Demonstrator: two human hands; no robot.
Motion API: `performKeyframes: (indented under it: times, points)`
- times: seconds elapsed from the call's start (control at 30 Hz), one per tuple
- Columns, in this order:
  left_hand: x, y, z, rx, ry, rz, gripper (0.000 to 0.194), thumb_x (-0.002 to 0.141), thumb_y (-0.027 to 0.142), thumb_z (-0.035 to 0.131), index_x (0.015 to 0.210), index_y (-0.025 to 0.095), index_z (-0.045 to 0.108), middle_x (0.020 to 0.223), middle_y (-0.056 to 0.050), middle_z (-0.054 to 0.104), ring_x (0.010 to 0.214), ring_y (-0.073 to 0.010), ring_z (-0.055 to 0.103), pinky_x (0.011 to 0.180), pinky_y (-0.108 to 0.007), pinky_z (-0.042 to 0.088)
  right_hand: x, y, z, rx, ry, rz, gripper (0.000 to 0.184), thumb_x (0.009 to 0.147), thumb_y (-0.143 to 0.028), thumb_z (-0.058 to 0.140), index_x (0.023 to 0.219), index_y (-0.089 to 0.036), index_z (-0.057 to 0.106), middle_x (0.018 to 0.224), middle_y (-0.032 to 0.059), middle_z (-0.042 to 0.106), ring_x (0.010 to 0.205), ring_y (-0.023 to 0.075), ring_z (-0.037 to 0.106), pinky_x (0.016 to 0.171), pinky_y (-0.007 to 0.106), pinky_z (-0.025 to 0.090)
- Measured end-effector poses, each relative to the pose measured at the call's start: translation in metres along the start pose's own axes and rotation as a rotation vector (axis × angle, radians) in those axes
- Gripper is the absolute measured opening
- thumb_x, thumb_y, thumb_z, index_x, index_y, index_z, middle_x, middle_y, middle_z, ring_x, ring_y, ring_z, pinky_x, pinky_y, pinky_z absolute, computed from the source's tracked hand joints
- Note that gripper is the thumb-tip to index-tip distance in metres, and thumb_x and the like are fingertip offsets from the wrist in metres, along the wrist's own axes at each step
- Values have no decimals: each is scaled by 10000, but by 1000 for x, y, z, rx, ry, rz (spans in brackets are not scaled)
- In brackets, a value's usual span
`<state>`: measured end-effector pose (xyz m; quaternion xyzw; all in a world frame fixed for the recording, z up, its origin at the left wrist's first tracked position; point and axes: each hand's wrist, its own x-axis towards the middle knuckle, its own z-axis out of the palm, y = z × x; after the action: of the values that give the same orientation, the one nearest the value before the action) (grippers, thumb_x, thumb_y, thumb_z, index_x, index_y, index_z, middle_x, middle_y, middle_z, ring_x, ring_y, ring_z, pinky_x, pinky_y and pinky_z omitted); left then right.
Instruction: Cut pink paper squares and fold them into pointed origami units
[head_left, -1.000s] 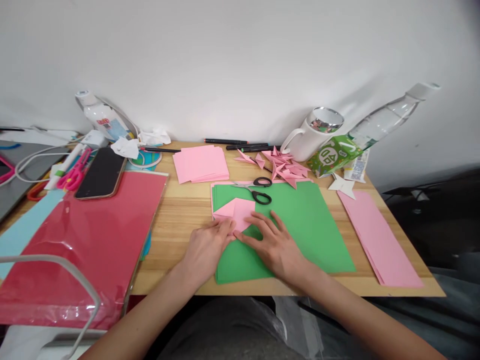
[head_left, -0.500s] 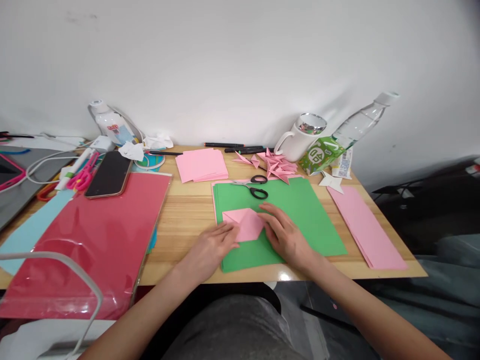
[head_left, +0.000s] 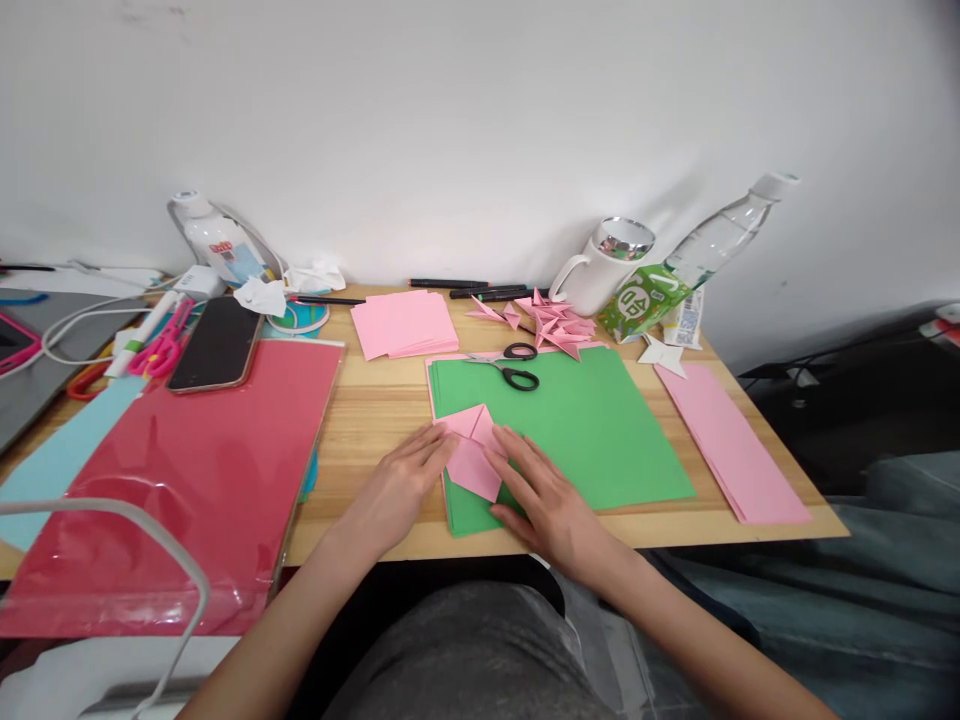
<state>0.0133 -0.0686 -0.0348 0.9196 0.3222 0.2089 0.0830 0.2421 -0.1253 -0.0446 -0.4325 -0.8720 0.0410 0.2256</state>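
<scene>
Folded paper (head_left: 472,470): pink, with creased flaps along its far side, lying on the green sheets (head_left: 592,430) close to their left edge.
Left hand (head_left: 401,485): thumb and fingertips on the paper's left edge; cannot tell whether they pinch it or only press.
Right hand (head_left: 555,505): loosely spread, fingertips flat on the paper's right edge, thumb apart from them by its near corner.
Scissors (head_left: 519,380): at the green sheets' far edge, black handles to the right, blades toward the far left corner.
Pink squares (head_left: 405,325): stacked on the table (head_left: 375,420), beyond that corner.
Pink points (head_left: 559,325): folded pieces heaped past the green sheets' far edge, just before the mug (head_left: 596,275).
Pink strips (head_left: 739,450): along the table's right edge.
Red sheets (head_left: 217,460): across the table's left part, overhanging its near edge; phone (head_left: 217,345) on their far edge.
</scene>
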Motion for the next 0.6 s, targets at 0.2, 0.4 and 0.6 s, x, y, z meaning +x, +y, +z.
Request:
performKeyframes:
  times: [0.2,0.4,0.6]
  points:
    - [-1,8,-1,17,87,109,291,952,202,447,1200,107,565,1175,-146,668,1186,-244,575,1031,-450,470,3,5,-4,-43,-34,-48,385,920,-284,524,1271,-126,510,1273,176,580,1272,305,467,1009,533,457]
    - [-4,21,4,39,150,136,282,918,274,535,1103,71,602,1050,-140,715,1081,-236,644,976,-396,526,6,7,-8,-14,39,-106,318,899,-305,565,1134,-92,583,1070,161,647,1163,295,556,957,477,507]
    - [-3,19,9,-49,224,62,236,936,231,502,1117,105,585,1064,-126,711,1033,-207,668,989,-411,518,10,12,-6,173,113,-28,138,909,-241,551,991,-184,646,1039,106,674,1092,247,597,864,430,537]
